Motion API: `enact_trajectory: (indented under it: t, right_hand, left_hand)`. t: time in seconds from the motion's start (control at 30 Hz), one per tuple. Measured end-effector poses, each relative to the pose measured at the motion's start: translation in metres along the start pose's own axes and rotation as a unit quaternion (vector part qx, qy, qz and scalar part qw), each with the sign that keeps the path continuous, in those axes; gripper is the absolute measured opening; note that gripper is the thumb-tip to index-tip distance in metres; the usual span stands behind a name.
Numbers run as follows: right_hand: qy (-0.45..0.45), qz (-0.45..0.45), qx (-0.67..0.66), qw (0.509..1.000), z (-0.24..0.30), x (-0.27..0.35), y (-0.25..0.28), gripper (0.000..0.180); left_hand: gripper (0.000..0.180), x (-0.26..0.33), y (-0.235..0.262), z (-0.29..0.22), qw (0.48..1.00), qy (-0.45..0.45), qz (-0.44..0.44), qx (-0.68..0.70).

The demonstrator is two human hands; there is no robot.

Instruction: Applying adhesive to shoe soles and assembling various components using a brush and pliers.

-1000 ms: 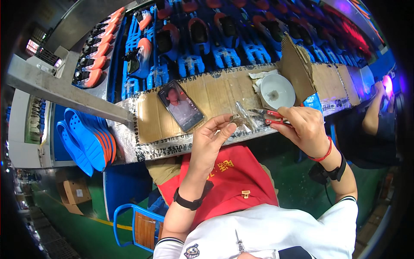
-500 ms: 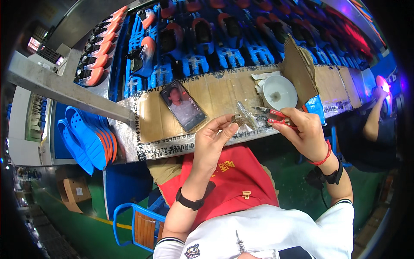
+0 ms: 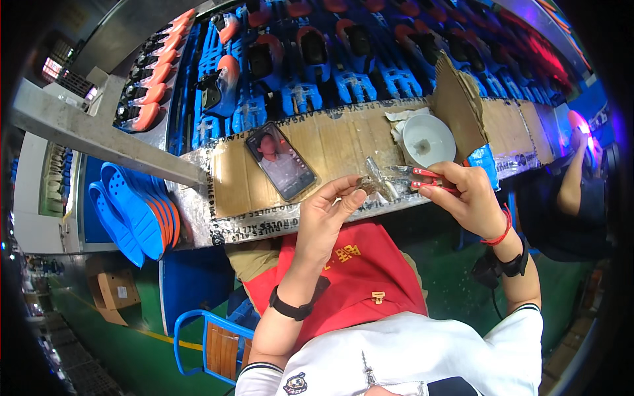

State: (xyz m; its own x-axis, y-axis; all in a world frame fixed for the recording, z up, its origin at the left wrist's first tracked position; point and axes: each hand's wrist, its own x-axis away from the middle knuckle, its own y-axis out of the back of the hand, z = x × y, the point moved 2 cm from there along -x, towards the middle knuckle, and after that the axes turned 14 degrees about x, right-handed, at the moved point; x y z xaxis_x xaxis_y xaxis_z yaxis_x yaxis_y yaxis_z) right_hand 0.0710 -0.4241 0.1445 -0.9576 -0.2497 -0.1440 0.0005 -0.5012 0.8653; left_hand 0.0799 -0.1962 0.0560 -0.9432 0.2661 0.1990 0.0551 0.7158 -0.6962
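Observation:
My left hand is closed in a pinch, thumb against fingers, on a small brownish, partly see-through piece. Its exact kind I cannot make out. My right hand grips a pair of red-handled thread snips. Their blades point left, toward the piece, just above the bench's front edge. Whether the blades touch it is too small to tell. Behind the snips stands a white bowl with a little dark matter at its bottom. A phone with a lit screen lies on the cardboard, beyond my left hand.
Brown cardboard covers the bench, with an upright flap beside the bowl. Rows of blue and orange shoe parts fill the back. Blue clogs hang at the left near a metal post. Another person's arm shows far right.
My right hand has shifted slightly right and nearer to me, and the snips' handles look closer together. The held piece has turned a little; my left hand stays in place.

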Motion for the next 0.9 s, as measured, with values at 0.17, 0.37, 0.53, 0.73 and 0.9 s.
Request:
enact_trajectory:
  t: [0.17,0.37,0.53,0.73,0.9]
  right_hand:
    - [-0.035,0.023,-0.040,0.998,-0.005,0.000,-0.003,0.027]
    - [-0.059,0.078,-0.076,0.992,0.001,-0.005,0.003,0.026]
    - [-0.078,0.061,-0.108,0.989,-0.004,-0.004,-0.004,0.028]
    - [-0.098,0.086,-0.125,0.984,-0.005,-0.005,-0.003,0.029]
    - [-0.110,0.092,-0.139,0.980,-0.014,-0.005,-0.009,0.028]
  left_hand:
    - [0.032,0.001,-0.002,-0.002,1.000,-0.001,0.021,0.010]
    - [0.032,0.001,0.000,-0.003,1.000,0.001,0.020,0.004]
    - [0.031,0.000,0.000,-0.002,1.000,0.002,0.026,0.000]
    - [0.032,0.000,0.001,-0.001,0.999,0.015,0.031,0.009]
    - [0.033,0.000,0.001,0.000,0.999,0.014,0.038,-0.004]
